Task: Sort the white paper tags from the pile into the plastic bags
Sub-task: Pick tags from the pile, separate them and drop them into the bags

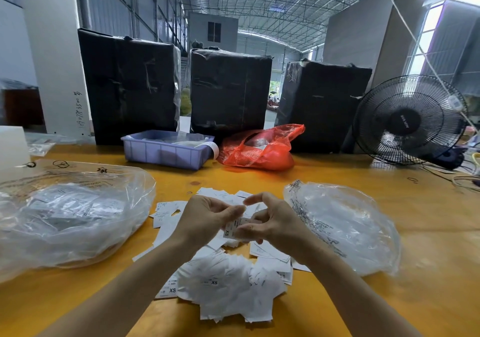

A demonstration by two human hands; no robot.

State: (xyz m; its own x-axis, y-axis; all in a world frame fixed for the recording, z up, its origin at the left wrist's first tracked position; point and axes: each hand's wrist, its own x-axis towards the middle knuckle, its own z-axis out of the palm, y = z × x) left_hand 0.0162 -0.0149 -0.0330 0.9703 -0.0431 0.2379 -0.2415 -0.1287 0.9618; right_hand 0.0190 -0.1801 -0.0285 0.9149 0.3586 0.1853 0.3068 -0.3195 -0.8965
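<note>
A loose pile of white paper tags (228,287) printed "XS" lies on the yellow table in front of me. Above the pile, my left hand (205,220) and my right hand (272,222) meet and together pinch a small stack of tags (235,226). A large clear plastic bag (72,214) with tags inside lies to the left of the pile. A second clear plastic bag (345,227) lies to the right, close to my right wrist.
A lilac plastic tray (166,152) and a red plastic bag (259,149) sit at the back of the yellow table (428,258). Three black wrapped boxes (228,90) stand behind them. A black fan (407,121) stands at the back right, with cables beside it.
</note>
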